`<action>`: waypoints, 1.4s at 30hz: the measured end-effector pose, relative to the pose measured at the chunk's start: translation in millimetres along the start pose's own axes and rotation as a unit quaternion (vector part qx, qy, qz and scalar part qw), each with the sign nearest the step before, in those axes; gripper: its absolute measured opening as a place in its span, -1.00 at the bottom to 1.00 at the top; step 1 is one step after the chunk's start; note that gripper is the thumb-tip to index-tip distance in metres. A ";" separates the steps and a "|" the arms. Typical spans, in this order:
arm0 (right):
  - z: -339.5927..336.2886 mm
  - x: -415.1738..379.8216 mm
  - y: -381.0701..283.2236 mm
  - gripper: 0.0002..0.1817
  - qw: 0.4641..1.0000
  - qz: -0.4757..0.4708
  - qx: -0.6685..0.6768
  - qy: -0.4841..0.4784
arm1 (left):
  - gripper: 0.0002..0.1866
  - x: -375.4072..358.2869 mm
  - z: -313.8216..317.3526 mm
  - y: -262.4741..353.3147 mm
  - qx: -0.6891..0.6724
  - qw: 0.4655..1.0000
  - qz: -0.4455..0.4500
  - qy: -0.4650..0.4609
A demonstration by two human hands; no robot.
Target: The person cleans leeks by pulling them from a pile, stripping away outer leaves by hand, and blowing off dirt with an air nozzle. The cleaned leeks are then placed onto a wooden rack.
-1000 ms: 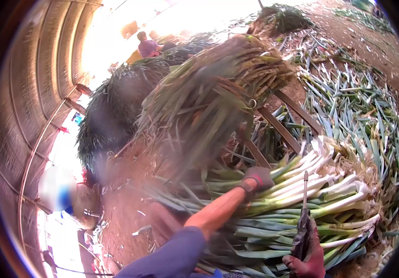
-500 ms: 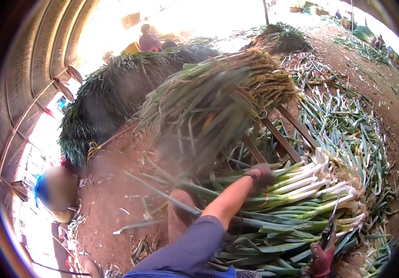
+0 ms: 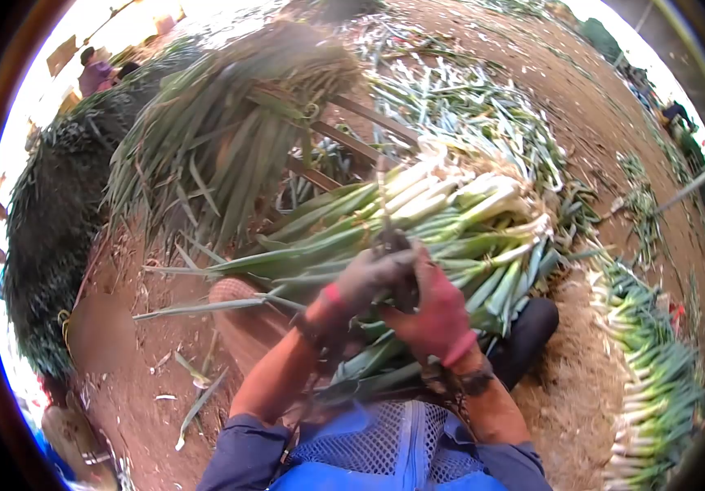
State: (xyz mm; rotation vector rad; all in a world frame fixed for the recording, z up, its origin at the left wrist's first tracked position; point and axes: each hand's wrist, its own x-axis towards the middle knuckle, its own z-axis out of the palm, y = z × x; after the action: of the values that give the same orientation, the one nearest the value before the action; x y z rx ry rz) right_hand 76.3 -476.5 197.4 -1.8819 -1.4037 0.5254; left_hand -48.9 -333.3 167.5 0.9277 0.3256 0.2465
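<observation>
My left hand, in a grey glove, and my right hand, in a red glove, meet over a thick bundle of leeks lying across my lap, white stems pointing up and right. Both hands close around the dark handle of a knife. Its thin blade sticks up over the white stems. How each hand grips the handle is blurred.
A big sheaf of green leaves rests on a wooden frame just beyond. A dark heap of greens lies left, and a row of trimmed leeks on the right. Loose leeks cover the ground. A person in purple sits far off.
My view tilted down and right. My left hand came back off the leek stems and my right hand rose with the knife, so both now meet at its handle over the bundle.
</observation>
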 end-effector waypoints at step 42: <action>5.3 170.0 195.0 -0.06 0.907 0.359 -0.197 -0.103 | -0.64 109.6 -215.2 36.9 -0.160 0.923 -0.226 0.268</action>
State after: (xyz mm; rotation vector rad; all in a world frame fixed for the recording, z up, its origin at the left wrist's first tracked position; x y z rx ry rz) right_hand 254.2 -343.8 64.3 -2.7563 -0.9374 0.8570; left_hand -31.5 -114.9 59.4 0.4262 0.9631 0.1161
